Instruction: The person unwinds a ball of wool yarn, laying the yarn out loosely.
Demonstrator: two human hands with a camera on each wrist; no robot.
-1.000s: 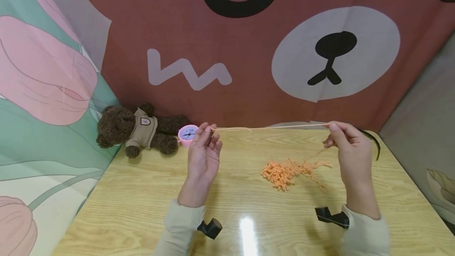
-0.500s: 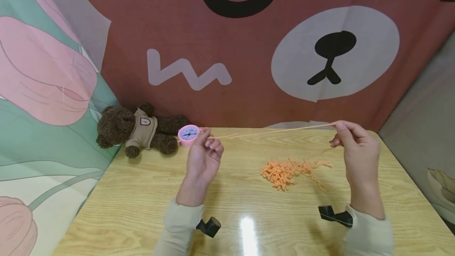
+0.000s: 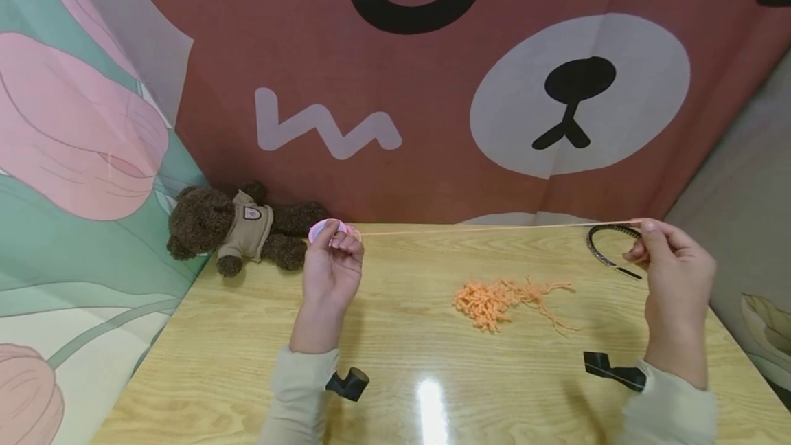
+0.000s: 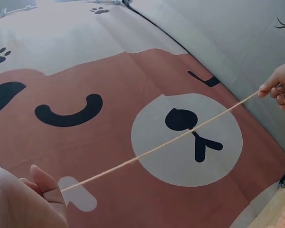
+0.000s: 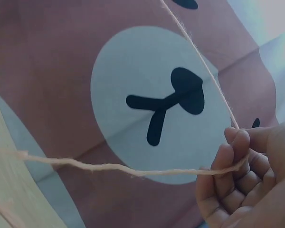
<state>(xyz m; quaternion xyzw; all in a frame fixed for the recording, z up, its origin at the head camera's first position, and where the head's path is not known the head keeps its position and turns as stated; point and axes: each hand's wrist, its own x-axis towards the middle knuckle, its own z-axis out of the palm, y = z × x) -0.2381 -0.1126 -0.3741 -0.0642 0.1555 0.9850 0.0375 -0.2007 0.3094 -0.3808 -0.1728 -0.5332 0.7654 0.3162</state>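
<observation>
A thin strand of orange yarn [image 3: 469,229] runs nearly level and taut between the two hands, above the table. At its left end the left hand [image 3: 330,273] pinches it with thumb and curled fingers. The right hand [image 3: 678,280] grips the other end between thumb and forefinger. In the right wrist view, a looser tail of yarn [image 5: 133,172] trails from those fingers back toward the table. Below and between the hands lies a tangled heap of orange yarn [image 3: 485,304] with loose ends spread to the right.
A brown teddy bear [image 3: 250,232] in a beige shirt lies at the back left. Beside its feet, a pink alarm clock [image 3: 314,231] is partly hidden behind the left hand. A dark headband [image 3: 598,257] rests at the back right, near the right hand, on the wooden table [image 3: 420,335].
The right hand has moved right and the left hand slightly left, so the yarn between them spans farther. The headband shows more; the clock is more covered.
</observation>
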